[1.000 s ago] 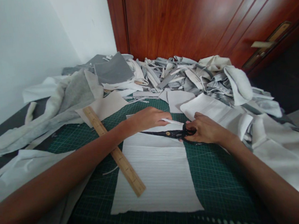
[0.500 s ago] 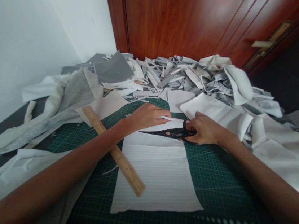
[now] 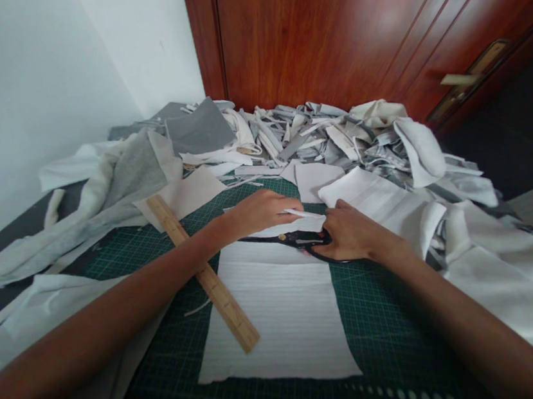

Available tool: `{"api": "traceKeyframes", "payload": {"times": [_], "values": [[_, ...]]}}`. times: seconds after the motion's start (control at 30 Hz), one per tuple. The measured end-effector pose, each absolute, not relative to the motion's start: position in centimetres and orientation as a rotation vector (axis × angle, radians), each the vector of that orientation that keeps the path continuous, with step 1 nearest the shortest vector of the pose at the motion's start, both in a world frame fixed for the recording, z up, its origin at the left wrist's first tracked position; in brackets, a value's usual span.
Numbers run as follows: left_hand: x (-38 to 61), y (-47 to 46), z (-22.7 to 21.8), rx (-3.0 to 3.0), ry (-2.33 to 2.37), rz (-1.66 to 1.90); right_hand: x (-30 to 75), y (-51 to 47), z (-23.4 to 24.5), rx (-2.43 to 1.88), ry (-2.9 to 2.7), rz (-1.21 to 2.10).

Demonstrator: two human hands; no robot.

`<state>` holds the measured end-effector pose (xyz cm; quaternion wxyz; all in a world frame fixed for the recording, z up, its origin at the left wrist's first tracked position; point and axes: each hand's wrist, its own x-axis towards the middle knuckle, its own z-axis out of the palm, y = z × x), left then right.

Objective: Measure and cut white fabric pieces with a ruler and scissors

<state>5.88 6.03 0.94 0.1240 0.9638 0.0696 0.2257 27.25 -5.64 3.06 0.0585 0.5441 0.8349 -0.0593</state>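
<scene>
While right grip [image 3: 353, 233] clasps scissors [image 3: 292, 239], left grip [image 3: 264, 213] pinching white cloth [image 3: 312, 222], green mat [image 3: 382, 315] underneath

Black scissors [image 3: 295, 240]: frame centre, blades pointing left. Lined white cloth [image 3: 285, 314]: flat, lower centre. White strip [image 3: 312, 222]: just above scissors.

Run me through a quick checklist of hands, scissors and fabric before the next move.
1. Right hand on the handles of the black scissors: ok.
2. Left hand gripping the white fabric strip beyond the blades: ok.
3. Lined white fabric lying on the green cutting mat: ok.
4. Wooden ruler off that fabric: not ok, its near end overlaps the left side.
5. Blade tips clear of the left hand: cannot tell.
</scene>
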Motion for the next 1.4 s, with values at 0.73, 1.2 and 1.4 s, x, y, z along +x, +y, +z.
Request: {"api": "traceKeyframes", "payload": {"times": [0.73,1.2,1.4], "values": [[5.7,6.9,2.3,2.718,0.210,0.524,26.2,-5.1,1.9,1.605,2.715,-0.117],[5.5,5.2,3.5,2.842,0.062,0.493,25.9,-5.3,2.4,1.520,2.650,0.190],[5.6,5.2,3.5,2.901,-0.003,0.501,26.2,-5.1,2.2,1.517,2.661,0.163]]}}
